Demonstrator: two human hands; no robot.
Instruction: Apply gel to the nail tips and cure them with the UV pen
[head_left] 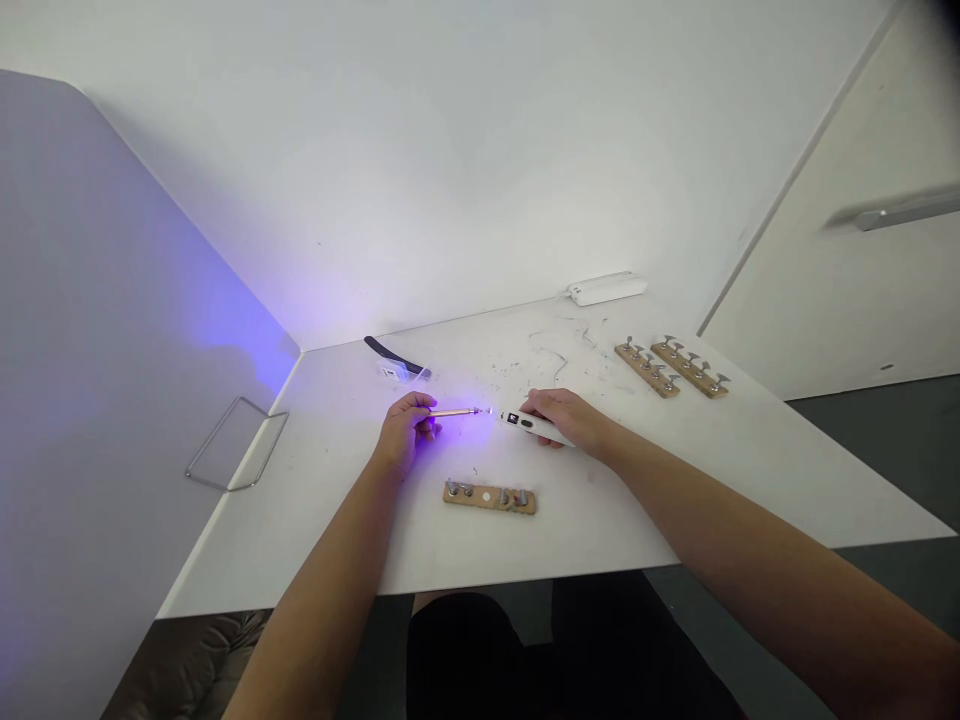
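Observation:
My left hand is closed round a thin gold-coloured stick that points right. Something small at the stick's far end glows too brightly to make out. Opposite it, my right hand grips a white handheld UV lamp with a small dark display. The lamp's head faces the stick's tip a short gap away, and violet light falls over my left hand. Below both hands lies a wooden nail tip stand, with clear-looking nail tips on metal posts at both ends and a bare pale round spot in its middle.
Two more wooden stands with nail tips sit at the right. A black curved nail file and a small clear packet lie at the back left. A white power strip rests by the wall; a wire frame is at the left edge.

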